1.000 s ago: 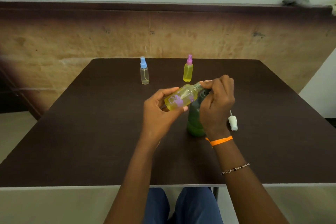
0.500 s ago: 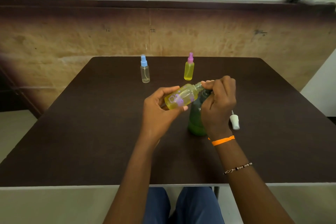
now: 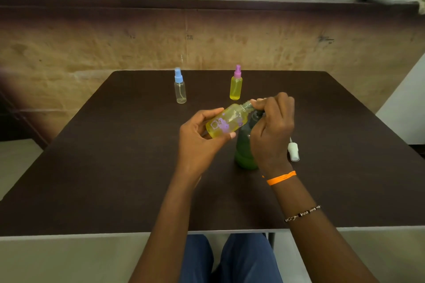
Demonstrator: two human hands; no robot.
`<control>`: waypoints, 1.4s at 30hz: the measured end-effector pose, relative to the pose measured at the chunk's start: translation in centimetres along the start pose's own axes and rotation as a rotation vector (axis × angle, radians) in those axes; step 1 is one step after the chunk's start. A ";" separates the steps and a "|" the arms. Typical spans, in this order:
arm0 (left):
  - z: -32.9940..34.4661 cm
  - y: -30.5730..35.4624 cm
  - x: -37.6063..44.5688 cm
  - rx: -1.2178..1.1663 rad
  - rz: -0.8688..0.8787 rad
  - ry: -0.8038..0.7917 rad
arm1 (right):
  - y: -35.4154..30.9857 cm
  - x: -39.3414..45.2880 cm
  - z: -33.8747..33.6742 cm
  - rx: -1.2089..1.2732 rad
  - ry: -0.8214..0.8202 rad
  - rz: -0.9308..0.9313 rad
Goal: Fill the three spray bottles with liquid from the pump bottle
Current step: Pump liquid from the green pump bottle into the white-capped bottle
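1. Left hand [image 3: 197,142] grips a yellow-filled spray bottle [image 3: 226,123] w/ purple print, fingers curled round its lower body, thumb along near side. Bottle tilted, neck pointing up-right, cap off.
2. Right hand [image 3: 272,131] sits over top of the green pump bottle [image 3: 245,151], fingers curled down onto the pump head; fingertips [image 3: 258,103] meet the open neck of the tilted bottle. Pump head itself mostly hidden under the hand, only a dark bit shows.
3. Pump bottle stands upright on the dark brown counter [image 3: 115,167], approx. center, directly below the held bottle's neck.
4. White spray cap [image 3: 293,151] lies on its side on counter, just right of right hand, dip tube pointing away.
5. Far side of counter: clear spray bottle w/ blue cap [image 3: 179,87], upright, looks near-empty. To its right, well apart, yellow-filled spray bottle w/ pink cap [image 3: 236,85], upright, capped.
6. Right wrist: orange band [image 3: 281,177]; further up forearm a beaded bracelet [image 3: 302,213].
7. Blue trousers [image 3: 230,257] visible below counter edge.
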State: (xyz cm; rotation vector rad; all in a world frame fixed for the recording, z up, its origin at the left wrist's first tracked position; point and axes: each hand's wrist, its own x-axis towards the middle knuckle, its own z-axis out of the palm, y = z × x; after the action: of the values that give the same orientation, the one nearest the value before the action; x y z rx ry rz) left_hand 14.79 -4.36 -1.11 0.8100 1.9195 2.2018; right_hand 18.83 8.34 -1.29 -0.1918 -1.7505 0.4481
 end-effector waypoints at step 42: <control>0.1 0.5 0.5 0.000 -0.006 0.000 | -0.1 1.5 0.4 -0.093 -0.020 -0.007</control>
State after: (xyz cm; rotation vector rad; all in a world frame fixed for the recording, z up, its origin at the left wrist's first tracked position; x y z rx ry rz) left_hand 14.58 -4.13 -0.49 0.8030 1.9194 2.1982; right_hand 18.14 8.77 0.03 -0.2473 -1.7921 0.3649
